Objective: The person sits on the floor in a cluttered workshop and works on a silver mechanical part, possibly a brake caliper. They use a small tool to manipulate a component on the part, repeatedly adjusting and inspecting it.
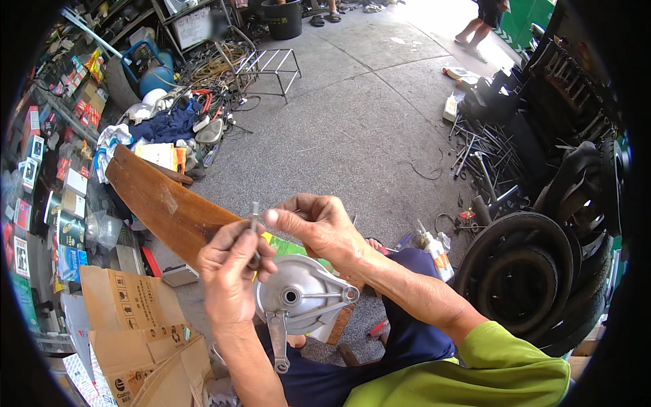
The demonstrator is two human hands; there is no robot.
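Observation:
My left hand is closed round a small metal bolt, whose bare end stands up between thumb and fingers. Just right of it is my right hand, fingers curled and thumb pressed toward them. Whatever those fingers pinch, if anything, is hidden. Below both hands sits a grey metal drum brake plate, round, with a centre hole and an arm reaching right to a small eye. A short brake lever hangs down from its lower left. I cannot tell what supports the plate.
A long wooden board slants away at the left, beside opened cardboard boxes and shelves of small boxes. Tyres and scattered metal tools lie right. A white bottle stands by my knee. Farther off are a metal rack and a person's legs.

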